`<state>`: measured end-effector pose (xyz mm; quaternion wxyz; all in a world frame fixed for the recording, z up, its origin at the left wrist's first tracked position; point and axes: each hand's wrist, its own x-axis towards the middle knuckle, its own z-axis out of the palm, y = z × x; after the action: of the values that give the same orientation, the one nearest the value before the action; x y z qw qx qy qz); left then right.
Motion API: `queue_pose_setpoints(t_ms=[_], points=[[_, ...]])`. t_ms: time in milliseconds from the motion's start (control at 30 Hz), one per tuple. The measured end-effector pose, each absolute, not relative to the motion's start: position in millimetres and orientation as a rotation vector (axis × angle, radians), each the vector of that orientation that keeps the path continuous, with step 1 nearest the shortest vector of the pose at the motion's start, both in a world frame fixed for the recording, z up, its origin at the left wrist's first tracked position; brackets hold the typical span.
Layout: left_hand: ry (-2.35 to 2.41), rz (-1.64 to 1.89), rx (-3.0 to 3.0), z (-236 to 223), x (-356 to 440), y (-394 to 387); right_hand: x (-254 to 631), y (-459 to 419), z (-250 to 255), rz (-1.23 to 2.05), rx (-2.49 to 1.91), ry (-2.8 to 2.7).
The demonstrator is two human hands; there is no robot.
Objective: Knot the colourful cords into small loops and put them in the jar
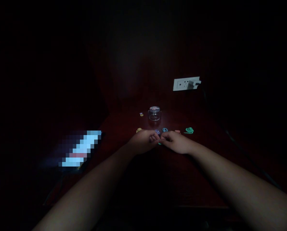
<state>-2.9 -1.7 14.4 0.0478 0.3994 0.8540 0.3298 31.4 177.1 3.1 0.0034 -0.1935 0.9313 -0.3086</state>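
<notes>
The scene is very dark. My left hand (pixel 145 140) and my right hand (pixel 174 141) meet at the middle of a dark red table (pixel 196 179), fingers curled and pinched together over a small teal band (pixel 160 143) that barely shows between them. Just beyond the knuckles lie small coloured elastic bands: a yellow one (pixel 139 130), a purple one (pixel 157 132), a blue one (pixel 165 129), a pinkish one (pixel 177 131) and a teal bunch (pixel 189 130). A small clear glass jar (pixel 154 114) with a lid stands behind them.
A white wall socket (pixel 186 84) with a plug in it sits at the back right. A lit, blurred screen (pixel 82 149) lies at the left of the table. Another tiny band (pixel 141 114) rests left of the jar.
</notes>
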Motion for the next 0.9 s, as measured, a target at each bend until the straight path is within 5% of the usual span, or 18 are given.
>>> queue_pose_setpoints(t_ms=[900], points=[[2.475, 1.008, 1.274, 10.1, 1.0, -1.9, 26.1, 179.1, -4.8, -1.063, -0.702, 2.881]])
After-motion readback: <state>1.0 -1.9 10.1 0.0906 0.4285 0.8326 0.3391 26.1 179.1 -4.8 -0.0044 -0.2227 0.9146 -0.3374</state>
